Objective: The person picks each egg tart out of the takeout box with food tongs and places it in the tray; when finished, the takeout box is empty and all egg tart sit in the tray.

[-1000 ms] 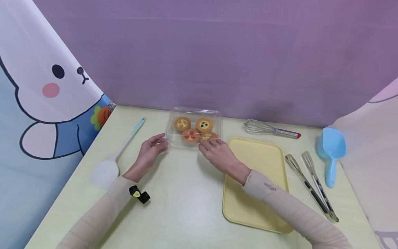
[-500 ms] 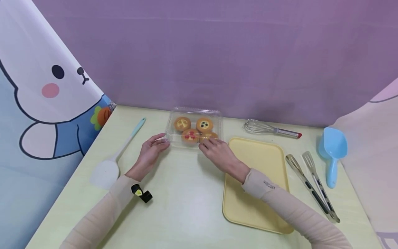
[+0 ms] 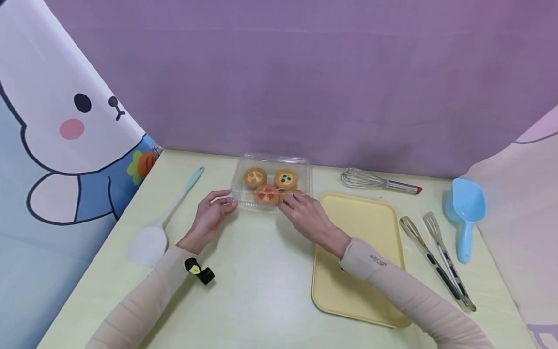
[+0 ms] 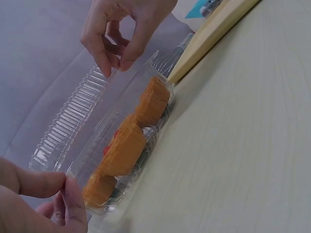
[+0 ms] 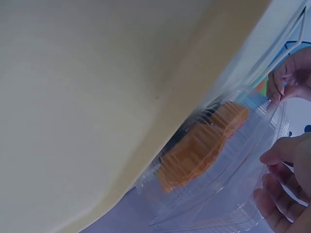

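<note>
A clear plastic clamshell box [image 3: 244, 167] stands at the back of the table, its ribbed lid [image 4: 73, 116] over several round tarts. One tart [image 3: 266, 194] has red topping, another [image 3: 286, 179] dark dots. My left hand [image 3: 209, 218] pinches the lid's front edge at the left corner between thumb and fingers. At the right corner my right hand [image 3: 307, 215] pinches the same edge, covering part of a tart in the head view. Seen from the left wrist, the lid's edge is held up above the tarts, and both hands [image 4: 129, 29] are at it.
A yellow tray [image 3: 357, 295] lies under my right forearm. Right of it are metal tongs [image 3: 440, 261] and a blue scoop [image 3: 466, 208], with a whisk [image 3: 375, 180] behind. A white spatula [image 3: 150, 240] lies at the left. A purple curtain [image 3: 279, 87] hangs behind the table.
The box and the tarts appear slightly nearer to me. My left hand has shifted a little right onto the lid's corner; my right hand has barely moved.
</note>
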`<state>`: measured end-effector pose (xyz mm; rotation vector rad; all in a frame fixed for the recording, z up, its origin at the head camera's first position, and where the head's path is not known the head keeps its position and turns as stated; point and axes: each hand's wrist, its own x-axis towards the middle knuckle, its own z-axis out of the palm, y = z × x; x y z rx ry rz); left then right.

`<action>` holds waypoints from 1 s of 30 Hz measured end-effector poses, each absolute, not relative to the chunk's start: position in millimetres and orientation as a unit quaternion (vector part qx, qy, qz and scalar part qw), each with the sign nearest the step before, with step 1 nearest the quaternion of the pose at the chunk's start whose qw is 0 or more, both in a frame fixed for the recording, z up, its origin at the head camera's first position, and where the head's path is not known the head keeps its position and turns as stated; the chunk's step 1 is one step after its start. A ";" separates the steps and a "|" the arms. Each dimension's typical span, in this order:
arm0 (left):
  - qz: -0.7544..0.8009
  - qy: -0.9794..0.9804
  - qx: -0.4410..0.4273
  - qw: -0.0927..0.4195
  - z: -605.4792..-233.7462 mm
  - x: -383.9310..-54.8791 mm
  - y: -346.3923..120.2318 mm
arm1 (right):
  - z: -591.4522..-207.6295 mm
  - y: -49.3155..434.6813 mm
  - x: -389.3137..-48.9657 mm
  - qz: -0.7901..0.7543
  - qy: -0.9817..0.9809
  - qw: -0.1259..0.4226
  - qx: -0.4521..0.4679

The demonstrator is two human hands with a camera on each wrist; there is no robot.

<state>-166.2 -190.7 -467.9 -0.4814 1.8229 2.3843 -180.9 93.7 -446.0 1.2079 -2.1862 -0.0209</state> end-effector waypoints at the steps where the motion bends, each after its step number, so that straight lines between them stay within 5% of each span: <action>1: 0.784 0.598 -0.158 0.050 -467.5 -166.4 -190.5 | -445.5 93.7 -180.9 -0.006 -0.830 0.319 0.458; 30: 0.774 0.611 -0.144 0.076 -467.7 -156.8 -198.9 | -429.4 97.8 -185.3 0.033 -0.819 0.339 0.462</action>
